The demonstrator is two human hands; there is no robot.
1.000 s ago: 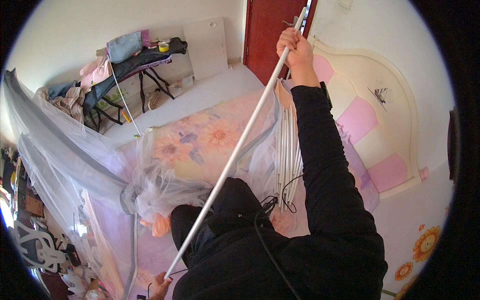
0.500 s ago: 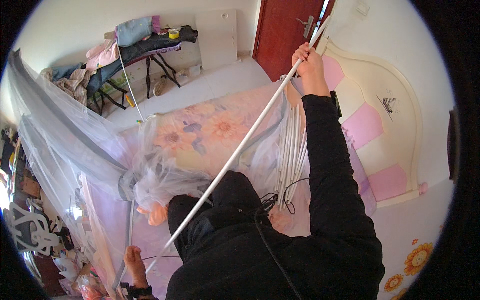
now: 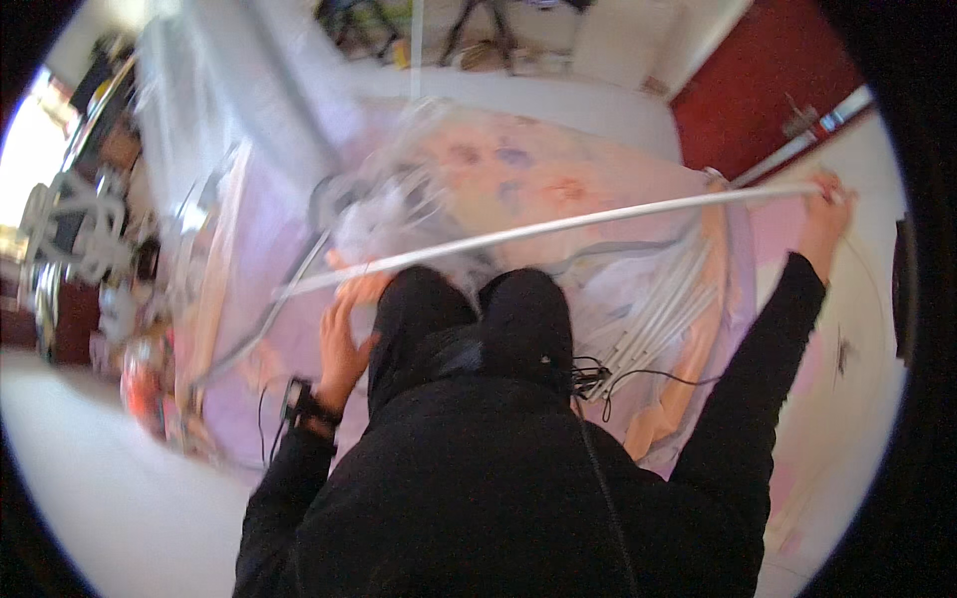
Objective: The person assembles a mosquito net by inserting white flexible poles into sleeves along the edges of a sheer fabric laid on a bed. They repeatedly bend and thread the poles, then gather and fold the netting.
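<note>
A long white pole (image 3: 568, 229) runs slantwise across in front of my knees. My right hand (image 3: 827, 211), far out to the right, is closed around the pole's right end. My left hand (image 3: 341, 344) is raised beside my left knee, just below the pole's left part. Its fingers are stretched and apart, holding nothing. White netting (image 3: 394, 224) lies bunched on the bed past the pole. More white poles (image 3: 653, 324) lie in a loose bundle right of my knees, beside a tangle of black cord (image 3: 590, 377). Motion blurs the picture.
The bed's flowered sheet (image 3: 563, 184) spreads before me. Grey-edged netting (image 3: 269, 90) rises at the left, with a grey-banded strip (image 3: 269, 319) below it. A red door (image 3: 763, 85) stands at the far right. Cluttered shelving and bags (image 3: 145, 384) line the left side.
My view has turned to the left. The pole has swung from steeply slanted to nearly level, its right end lower. My left hand has risen toward it, its fingers now spread.
</note>
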